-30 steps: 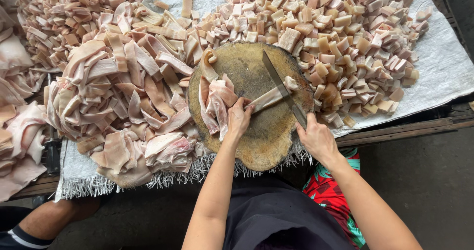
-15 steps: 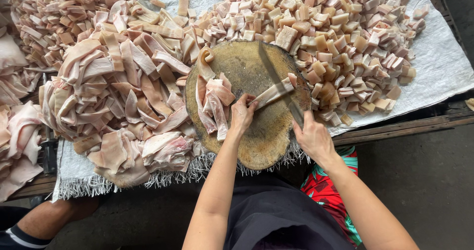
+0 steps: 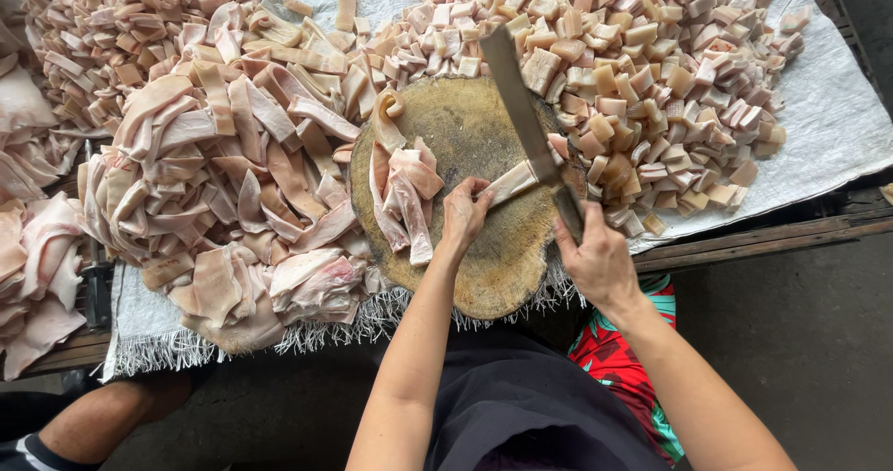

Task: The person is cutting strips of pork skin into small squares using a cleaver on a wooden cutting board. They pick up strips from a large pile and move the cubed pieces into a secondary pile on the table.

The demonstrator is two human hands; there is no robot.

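Head view looks straight down on your round wooden chopping block at the near edge of the counter. Your left hand pins one pale strip of meat flat on the block, fingers curled down onto its near end. Your right hand is wrapped tight round the handle of the cleaver, whose blade is raised, angled away over the strip. You look to be mid-chop, dicing strips into cubes. The next stroke needs the blade to land just past your left fingertips. More strips wait beside that hand; cut cubes are heaped beyond the block.
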